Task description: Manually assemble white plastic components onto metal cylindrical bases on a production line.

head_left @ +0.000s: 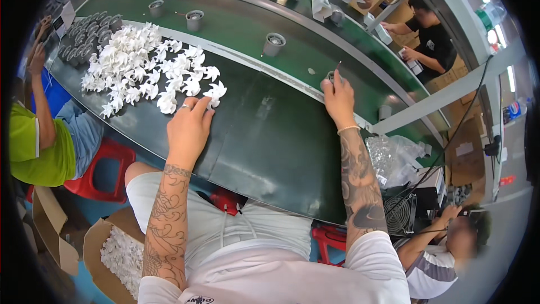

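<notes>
While the left hand (188,129) lies on the dark tabletop (270,141), its fingers (205,104), loosely spread, touch one white fan blade (214,93) at the near edge of the white pile (140,70). Right hand (337,98), at the tabletop's far edge beside the green conveyor (247,22), pinches a small grey cylinder (331,77), mostly hidden.

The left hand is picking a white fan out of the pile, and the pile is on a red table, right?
Not quite. The head view shows the left hand at the white fans, but the table is dark green, not red.
</notes>
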`<state>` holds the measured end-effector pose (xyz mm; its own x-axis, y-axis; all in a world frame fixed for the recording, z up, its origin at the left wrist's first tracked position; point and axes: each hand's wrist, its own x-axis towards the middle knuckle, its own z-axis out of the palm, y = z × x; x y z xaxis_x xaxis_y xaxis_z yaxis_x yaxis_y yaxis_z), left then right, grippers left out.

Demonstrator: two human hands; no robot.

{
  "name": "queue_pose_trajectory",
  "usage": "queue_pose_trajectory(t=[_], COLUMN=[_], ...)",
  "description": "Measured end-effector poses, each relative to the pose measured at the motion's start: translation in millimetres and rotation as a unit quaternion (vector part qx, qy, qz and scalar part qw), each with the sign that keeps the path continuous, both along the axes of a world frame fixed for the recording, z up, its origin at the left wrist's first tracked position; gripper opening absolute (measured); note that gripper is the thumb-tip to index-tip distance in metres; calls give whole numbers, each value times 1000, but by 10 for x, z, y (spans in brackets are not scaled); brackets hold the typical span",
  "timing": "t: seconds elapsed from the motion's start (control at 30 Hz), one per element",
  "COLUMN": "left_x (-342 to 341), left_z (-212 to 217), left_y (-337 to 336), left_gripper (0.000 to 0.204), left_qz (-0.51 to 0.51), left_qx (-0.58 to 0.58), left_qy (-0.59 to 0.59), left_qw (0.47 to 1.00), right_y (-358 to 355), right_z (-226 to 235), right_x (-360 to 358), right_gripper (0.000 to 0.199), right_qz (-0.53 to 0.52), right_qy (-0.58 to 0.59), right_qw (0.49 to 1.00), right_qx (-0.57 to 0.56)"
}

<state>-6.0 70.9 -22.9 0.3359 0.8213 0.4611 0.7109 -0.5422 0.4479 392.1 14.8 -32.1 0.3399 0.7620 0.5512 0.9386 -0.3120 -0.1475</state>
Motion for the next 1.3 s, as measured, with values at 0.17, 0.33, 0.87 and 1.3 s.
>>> queue_pose_trajectory(t=[0.17,0.33,0.87,1.3], left_x=[34,-59,-57,-45], left_z=[58,45,129,82], left_y=[-22,-93,-75,-101], left_gripper=[17,8,22,13], left_qz=[23,15,-99,-61], left_qx=[12,6,12,-32], left_qy=[7,-14,22,20], left_qw=[1000,1000,995,997], right_y=[-48,-279,-475,-599], right_z=[552,325,382,381], right_x=[466,1580,-1485,-1648], right_gripper=[59,54,61,69], right_qz=[-231,-392,245,261], right_qy=[-93,36,285,144], right_qw=[966,829,926,948], right_qx=[-73,-398,46,111])
